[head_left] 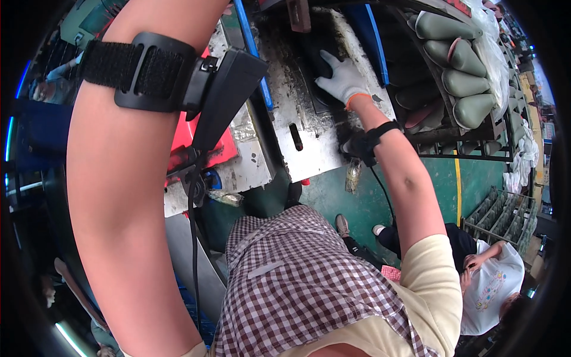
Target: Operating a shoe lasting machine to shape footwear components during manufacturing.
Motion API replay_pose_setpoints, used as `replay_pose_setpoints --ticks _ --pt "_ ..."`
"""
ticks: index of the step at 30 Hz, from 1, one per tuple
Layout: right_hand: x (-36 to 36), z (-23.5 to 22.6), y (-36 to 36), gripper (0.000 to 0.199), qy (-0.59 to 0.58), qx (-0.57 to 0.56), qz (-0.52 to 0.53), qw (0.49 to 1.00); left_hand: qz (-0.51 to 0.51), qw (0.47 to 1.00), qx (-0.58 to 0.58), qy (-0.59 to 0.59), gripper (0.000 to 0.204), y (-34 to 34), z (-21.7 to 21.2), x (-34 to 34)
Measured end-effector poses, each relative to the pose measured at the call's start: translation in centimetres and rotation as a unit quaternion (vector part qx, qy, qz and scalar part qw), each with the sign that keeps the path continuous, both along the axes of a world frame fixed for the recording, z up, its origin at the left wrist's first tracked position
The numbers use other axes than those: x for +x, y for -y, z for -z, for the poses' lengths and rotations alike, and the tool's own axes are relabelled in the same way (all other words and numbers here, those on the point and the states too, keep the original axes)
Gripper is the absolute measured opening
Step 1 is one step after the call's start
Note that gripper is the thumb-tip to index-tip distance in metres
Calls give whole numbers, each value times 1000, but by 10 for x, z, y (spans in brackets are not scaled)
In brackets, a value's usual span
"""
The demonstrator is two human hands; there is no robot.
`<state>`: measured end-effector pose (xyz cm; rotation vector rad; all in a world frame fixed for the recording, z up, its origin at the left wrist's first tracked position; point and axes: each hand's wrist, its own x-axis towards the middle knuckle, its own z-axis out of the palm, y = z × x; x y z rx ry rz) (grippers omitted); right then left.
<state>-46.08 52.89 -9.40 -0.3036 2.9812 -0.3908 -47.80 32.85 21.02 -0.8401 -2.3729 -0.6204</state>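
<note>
Your white-gloved right hand (344, 80) has thumb and pointer spread over a dark flat thing (307, 59) on the metal counter (312, 156). Its dark edges are hard to see. Your left hand is cut off up top, so I can't tell its shape.

A green floor (327, 196), scuffed in places, spread beneath the scene, crossed by a yellow line (458, 184) right of centre. A dark shelved rack (480, 157) filled the upper right, with a metal wire rack (498, 217) standing lower right. Bluish strip lights (9, 138) glowed at the left edge; a white tube light (71, 340) shone lower left.
</note>
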Motion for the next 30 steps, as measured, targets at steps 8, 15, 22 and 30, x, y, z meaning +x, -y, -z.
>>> replay_pose_setpoints --ticks 8,15,22,30 --pt "5 4 5 88 14 20 27 999 122 982 68 124 60 10 -5 35" --pt "3 7 -19 101 -22 -105 27 994 111 983 108 95 58 -5 20 49" --pt "151 22 -111 41 -193 -320 233 898 7 1000 -1 -16 60 -36 124 87" --pt "295 45 -74 40 319 -727 366 485 66 994 46 -70 71 -56 258 128"
